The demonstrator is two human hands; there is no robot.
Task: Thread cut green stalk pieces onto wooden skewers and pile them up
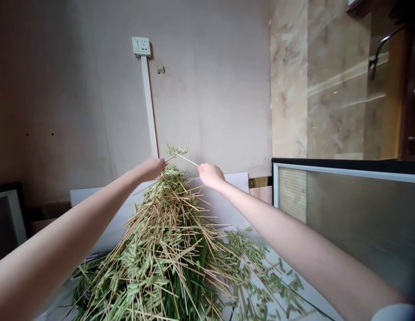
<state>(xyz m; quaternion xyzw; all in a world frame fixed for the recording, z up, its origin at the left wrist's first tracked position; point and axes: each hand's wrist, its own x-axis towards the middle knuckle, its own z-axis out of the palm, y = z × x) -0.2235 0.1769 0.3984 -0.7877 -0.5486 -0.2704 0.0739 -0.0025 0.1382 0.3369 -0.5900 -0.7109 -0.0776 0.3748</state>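
My left hand (155,168) is closed, pinching a thin brownish stalk that points up to the right. My right hand (211,174) is closed on the end of a thin pale stick (187,159), which slants up to the left. Where the two thin pieces meet, a small light-green sprig (176,150) shows against the wall. Whether they are joined there is too small to tell. Just below both hands rises a tall heap of green sprigs with tan stalks (170,223), the stalks poking out in many directions. My fingertips are mostly hidden.
Loose green pieces (257,267) lie scattered on a white surface at the right. White board (232,189) stands behind the heap. A framed panel (354,214) is at the right, another (8,223) at the far left. A wall socket (141,46) sits above.
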